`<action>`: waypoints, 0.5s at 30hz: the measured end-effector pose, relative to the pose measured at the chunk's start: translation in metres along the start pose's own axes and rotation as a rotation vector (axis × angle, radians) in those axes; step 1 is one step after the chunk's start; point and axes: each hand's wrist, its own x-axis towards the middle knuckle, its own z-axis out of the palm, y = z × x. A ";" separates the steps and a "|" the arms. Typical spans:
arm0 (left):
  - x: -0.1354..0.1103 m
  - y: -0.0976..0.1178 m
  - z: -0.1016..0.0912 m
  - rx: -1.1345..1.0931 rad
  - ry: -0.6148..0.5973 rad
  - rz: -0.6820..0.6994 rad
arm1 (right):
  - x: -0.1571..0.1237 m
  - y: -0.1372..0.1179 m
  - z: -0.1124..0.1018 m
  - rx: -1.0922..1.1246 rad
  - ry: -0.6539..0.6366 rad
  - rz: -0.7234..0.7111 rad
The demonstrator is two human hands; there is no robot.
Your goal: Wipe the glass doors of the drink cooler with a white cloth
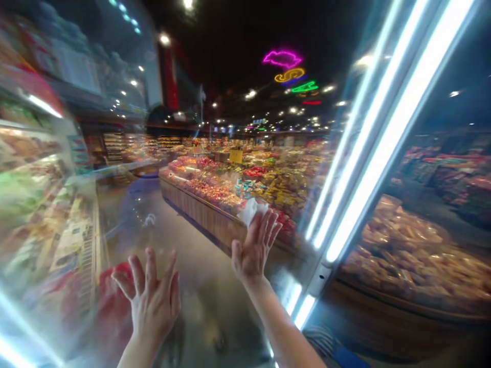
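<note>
My right hand (253, 245) is raised near the middle of the view, its fingers extended and nearly flat. A crumpled white wipe (251, 210), paper or cloth, lies behind its fingertips, partly hidden by them. The hand seems to press the wipe against a clear glass pane, though the pane itself barely shows. Lower left, my left hand (153, 296) is held up with its fingers spread and nothing in it. Whether its fingertips touch the glass I cannot tell.
Bright light tubes (399, 128) run slanted along a frame at the right. Beyond are a wood-sided display (199, 214) heaped with packaged goods, a second heap (402, 235) and neon signs (284, 59). Blurred lit shelves (65, 240) stand at left. A red shape (115, 301) is behind my left hand.
</note>
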 end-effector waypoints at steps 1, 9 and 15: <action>0.001 0.010 0.006 -0.016 0.006 0.019 | 0.000 0.007 -0.003 0.000 -0.003 0.027; 0.019 0.082 0.043 -0.085 0.054 0.098 | 0.002 0.074 -0.020 -0.045 -0.010 -0.082; 0.026 0.118 0.060 -0.051 0.010 0.105 | 0.006 0.146 -0.037 -0.022 0.014 0.051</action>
